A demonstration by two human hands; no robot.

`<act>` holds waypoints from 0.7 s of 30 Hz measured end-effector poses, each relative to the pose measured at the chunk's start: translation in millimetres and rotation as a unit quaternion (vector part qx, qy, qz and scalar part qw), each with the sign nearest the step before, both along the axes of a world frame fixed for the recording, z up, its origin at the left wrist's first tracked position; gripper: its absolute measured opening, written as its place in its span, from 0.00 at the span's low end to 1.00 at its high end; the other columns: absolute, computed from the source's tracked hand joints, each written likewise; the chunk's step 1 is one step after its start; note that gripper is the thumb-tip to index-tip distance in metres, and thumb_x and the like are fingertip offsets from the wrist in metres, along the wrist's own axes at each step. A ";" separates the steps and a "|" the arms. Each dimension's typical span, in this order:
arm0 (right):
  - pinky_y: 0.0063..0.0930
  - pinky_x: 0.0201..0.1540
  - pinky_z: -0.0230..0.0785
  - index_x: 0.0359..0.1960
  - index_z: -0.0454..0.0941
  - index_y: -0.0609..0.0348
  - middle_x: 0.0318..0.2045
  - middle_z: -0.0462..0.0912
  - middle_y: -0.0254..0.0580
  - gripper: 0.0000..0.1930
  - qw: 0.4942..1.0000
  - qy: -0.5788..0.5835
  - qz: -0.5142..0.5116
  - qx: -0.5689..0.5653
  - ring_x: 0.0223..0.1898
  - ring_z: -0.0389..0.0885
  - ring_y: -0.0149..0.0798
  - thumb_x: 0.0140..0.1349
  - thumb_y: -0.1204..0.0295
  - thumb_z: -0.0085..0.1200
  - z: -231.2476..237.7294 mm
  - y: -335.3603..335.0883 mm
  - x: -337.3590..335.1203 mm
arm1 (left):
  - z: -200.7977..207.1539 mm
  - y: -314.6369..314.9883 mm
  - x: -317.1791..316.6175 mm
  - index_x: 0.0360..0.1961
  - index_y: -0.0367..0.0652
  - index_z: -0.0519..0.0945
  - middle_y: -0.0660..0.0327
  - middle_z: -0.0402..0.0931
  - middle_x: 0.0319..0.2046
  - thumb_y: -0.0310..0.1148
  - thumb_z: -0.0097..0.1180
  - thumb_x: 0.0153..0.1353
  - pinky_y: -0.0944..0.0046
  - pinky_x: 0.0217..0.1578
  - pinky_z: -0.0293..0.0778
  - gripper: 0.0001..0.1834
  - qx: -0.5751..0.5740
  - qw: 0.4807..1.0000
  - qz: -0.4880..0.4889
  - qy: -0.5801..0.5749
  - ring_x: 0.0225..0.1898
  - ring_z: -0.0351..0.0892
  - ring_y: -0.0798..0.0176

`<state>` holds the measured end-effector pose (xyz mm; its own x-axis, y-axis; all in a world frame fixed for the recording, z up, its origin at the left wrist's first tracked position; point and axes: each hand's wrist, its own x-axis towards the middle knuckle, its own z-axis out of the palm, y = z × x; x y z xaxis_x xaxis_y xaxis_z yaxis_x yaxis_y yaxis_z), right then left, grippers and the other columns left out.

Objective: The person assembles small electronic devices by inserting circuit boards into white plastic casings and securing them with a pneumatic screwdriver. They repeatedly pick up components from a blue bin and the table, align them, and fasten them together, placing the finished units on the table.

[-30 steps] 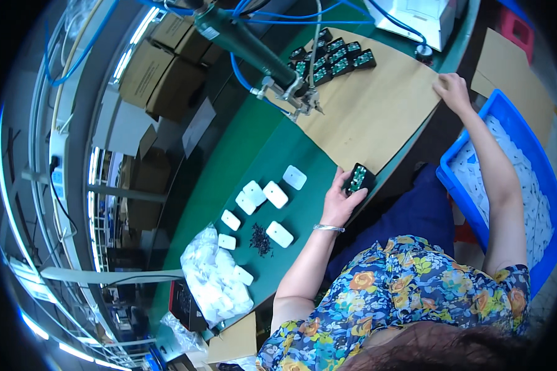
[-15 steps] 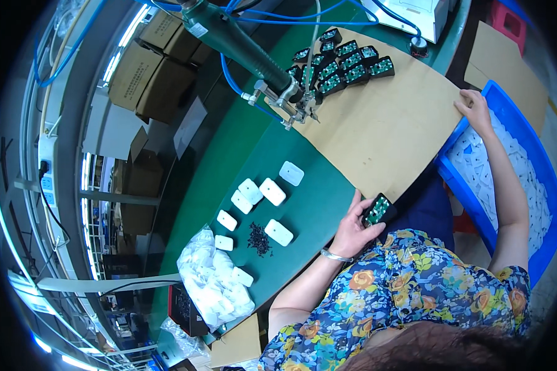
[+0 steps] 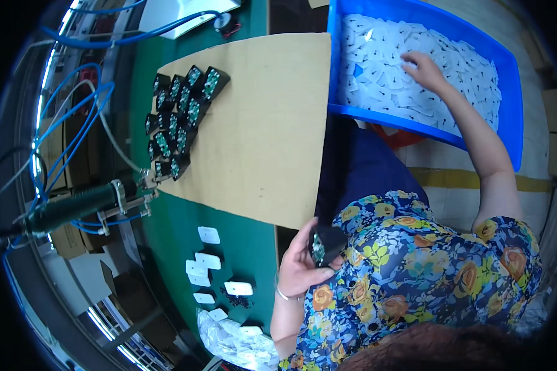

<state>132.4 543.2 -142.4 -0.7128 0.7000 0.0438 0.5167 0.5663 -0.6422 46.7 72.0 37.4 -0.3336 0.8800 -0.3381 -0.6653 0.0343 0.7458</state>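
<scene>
In my left hand (image 3: 298, 267), near the cardboard's front corner, is a black plastic housing (image 3: 331, 240) with a green circuit board inside; the fingers and thumb wrap round its sides. My right hand (image 3: 426, 71) reaches into a blue bin (image 3: 387, 115) on the right. Its fingers are bent together at the heap of flat white pieces (image 3: 387, 77) with small dark marks; what lies between them is too small to make out. Several more black housings with boards (image 3: 193, 112) stand in rows on the cardboard sheet (image 3: 266, 148).
A dark green electric screwdriver (image 3: 80, 207) on a jointed arm hangs at the left. White rectangular covers (image 3: 239, 288), a pile of small black screws (image 3: 238, 300) and a clear bag of white parts (image 3: 229, 340) lie on the green table (image 3: 173, 229). Blue hoses (image 3: 136, 43) loop overhead.
The view has turned toward the right. My right hand has left the cardboard's edge and gone into the blue bin. My left hand still holds the housing, now tilted more on its side.
</scene>
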 end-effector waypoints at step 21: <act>0.43 0.59 0.48 0.44 0.74 0.57 0.53 0.65 0.47 0.29 0.953 -0.142 -0.174 0.204 0.57 0.58 0.48 0.43 0.52 0.60 -33.9 -13.7 -35.2 | -9.2 73.2 -10.2 0.61 0.32 0.51 0.49 0.62 0.54 0.45 0.57 0.54 0.58 0.54 0.63 0.42 0.026 0.966 -0.103 -0.238 0.55 0.65 0.55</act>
